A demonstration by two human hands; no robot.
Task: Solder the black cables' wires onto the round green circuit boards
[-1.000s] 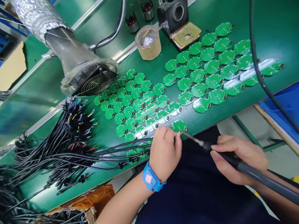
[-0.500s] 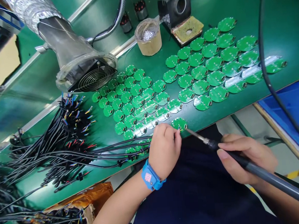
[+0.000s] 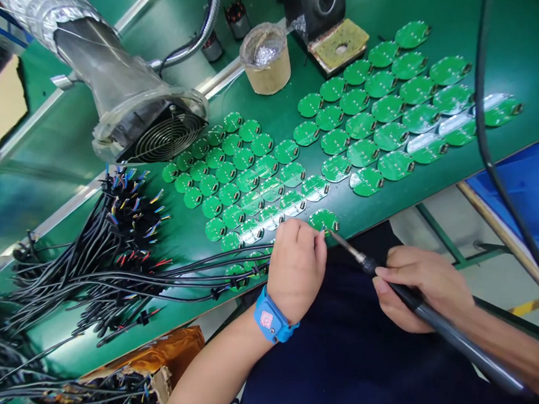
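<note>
My right hand (image 3: 423, 286) grips a soldering iron (image 3: 397, 288) by its dark handle. The iron's tip touches or almost touches the lower edge of a round green circuit board (image 3: 323, 221) lying at the table's front edge. Beside that board, my left hand (image 3: 298, 259) is closed with thumb and fingers pinched at the board's lower left. Black cables (image 3: 195, 270) run from the left into this hand, and their ends are hidden by the fingers. A blue wrist strap (image 3: 274, 318) is around my left wrist.
Rows of green circuit boards (image 3: 361, 153) cover the green table. Behind them stand a tub of solder bits (image 3: 266, 78) and an iron stand with yellow sponge (image 3: 339, 47). A fume fan (image 3: 164, 132) hangs at left above bundled cables (image 3: 90, 241). A black cord (image 3: 484, 116) hangs at right.
My right hand and the soldering iron have moved left; the tip has shifted from the board's right edge to its lower edge. My left hand stays nearly still.
</note>
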